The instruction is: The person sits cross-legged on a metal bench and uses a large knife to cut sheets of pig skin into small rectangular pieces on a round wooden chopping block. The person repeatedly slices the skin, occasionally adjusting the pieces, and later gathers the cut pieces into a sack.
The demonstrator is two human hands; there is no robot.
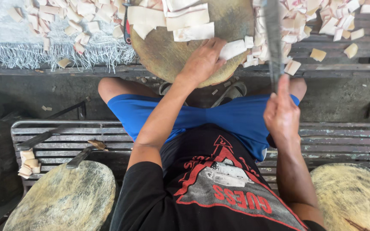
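A: What is sitting at the hands, biggest item first?

B: Item one: a round wooden chopping block, lying under the left hand and reaching well beyond it. Item two: a long cleaver, its blade rising straight up from the right hand.

A: And how are the hands standing?

B: The right hand is closing in a fist around the cleaver's handle, thumb pointing along it. The left hand is lying palm down on the block, fingers pressing on a pale strip at its fingertips.

A: Smaller entries?

B: Broad pale slabs are lying on the block just beyond the left hand. Small cut pieces are piling between the two hands, beside the blade. More cut squares are scattering beyond the right hand, and another spread is lying on a fringed grey cloth far to the left hand's outer side.
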